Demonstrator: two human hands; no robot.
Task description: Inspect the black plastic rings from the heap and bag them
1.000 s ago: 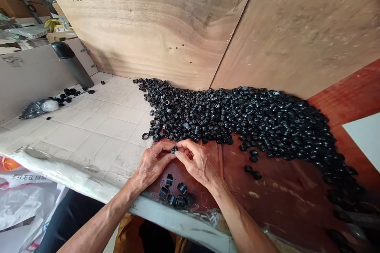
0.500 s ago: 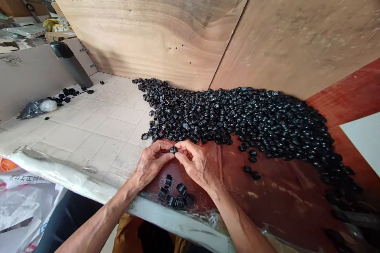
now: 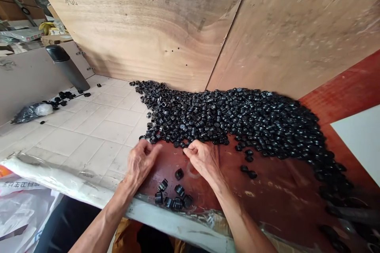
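Note:
A wide heap of small black plastic caps (image 3: 213,114) lies along the foot of the wooden boards. My left hand (image 3: 140,164) is at the heap's front left edge, thumb apart from the curled fingers, with nothing visible in it. To its right, my right hand (image 3: 203,162) pinches thumb and forefinger together at the heap's front edge. A small dark cap shows partly at those fingertips. Closer to me, one loose cap (image 3: 179,174) rests on the red-brown board, and several more caps (image 3: 177,203) form a small cluster near the table edge.
Upright wooden boards (image 3: 142,35) close off the back. A grey flask (image 3: 69,69) leans at the left, near a plastic bag (image 3: 26,114) and scattered black pieces. White tile-patterned surface (image 3: 89,134) covers the left side. A few stray caps (image 3: 248,171) lie right of my right hand.
My hands were together holding one cap between their fingertips. They have parted, the left moving leftward and the right slightly toward the heap. A cap now lies just beyond the small cluster.

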